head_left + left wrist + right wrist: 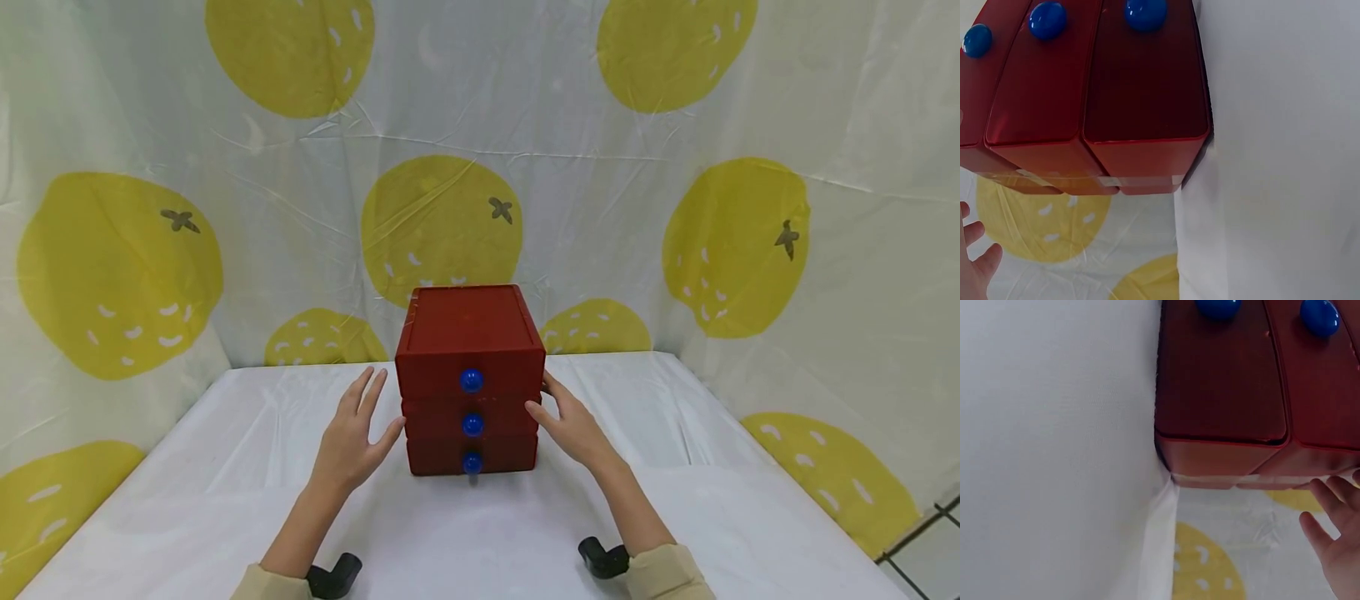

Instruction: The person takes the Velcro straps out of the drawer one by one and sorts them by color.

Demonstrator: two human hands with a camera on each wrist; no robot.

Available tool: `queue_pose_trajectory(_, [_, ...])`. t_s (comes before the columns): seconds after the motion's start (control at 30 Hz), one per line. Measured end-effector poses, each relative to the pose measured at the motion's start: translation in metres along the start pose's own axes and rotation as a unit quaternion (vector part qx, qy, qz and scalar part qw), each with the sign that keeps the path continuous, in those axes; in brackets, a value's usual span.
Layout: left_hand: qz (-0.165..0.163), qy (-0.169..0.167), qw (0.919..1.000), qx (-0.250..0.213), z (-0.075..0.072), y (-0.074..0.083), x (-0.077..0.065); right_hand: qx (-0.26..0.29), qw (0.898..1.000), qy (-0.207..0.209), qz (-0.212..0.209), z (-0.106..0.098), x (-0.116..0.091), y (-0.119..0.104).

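Observation:
A red unit of three stacked drawers (471, 321) stands upright on the table, its drawers closed. Each drawer front carries a round blue knob, such as the top knob (472, 381). On the left side is my left hand (351, 442), fingers extended and thumb near the unit's left edge; whether it touches is unclear. My right hand (573, 425) is at the right side, thumb by the middle drawer and fingertips partly hidden along the side wall. In the right wrist view, fingers of the right hand (1342, 550) reach beside the red side wall.
A white cloth (480, 542) covers the table. Behind and at both sides hangs a pale curtain (555, 200) printed with large yellow fruit. Black curved pieces, a left one (335, 577) and a right one (602, 558), sit at my wrists. Floor tiles (930, 550) show at far right.

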State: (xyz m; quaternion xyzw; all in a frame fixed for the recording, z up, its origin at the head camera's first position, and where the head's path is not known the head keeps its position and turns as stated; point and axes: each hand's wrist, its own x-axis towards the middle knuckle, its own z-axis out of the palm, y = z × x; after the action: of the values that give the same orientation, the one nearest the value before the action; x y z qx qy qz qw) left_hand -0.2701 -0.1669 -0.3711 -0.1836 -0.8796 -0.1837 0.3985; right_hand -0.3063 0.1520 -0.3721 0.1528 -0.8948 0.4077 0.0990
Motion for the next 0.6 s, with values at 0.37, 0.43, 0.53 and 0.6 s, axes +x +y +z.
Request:
queue_pose_trajectory(0.37, [0.026,0.048,0.9984,-0.013,0.0007,0.0047,0.0044,0.048,0.999,-0.007,-0.011,0.0006,0.0007,0.002])
queue_pose_trajectory(0.43, [0.026,0.056,0.998,-0.017,0.0005,0.0054,0.0046,0.053,0.998,-0.01,-0.017,0.0014,0.0003,0.0037])
queue_pose_trajectory(0.53, [0.031,0.067,0.9971,-0.021,0.0007,0.0066,0.0042,0.062,0.998,-0.008,-0.026,0.0029,-0.0008,0.0056])
queue_pose_trajectory(0.6, [0.036,0.075,0.9962,-0.025,0.0014,0.0075,0.0039,0.067,0.997,-0.006,-0.031,0.0044,-0.0014,0.0067])
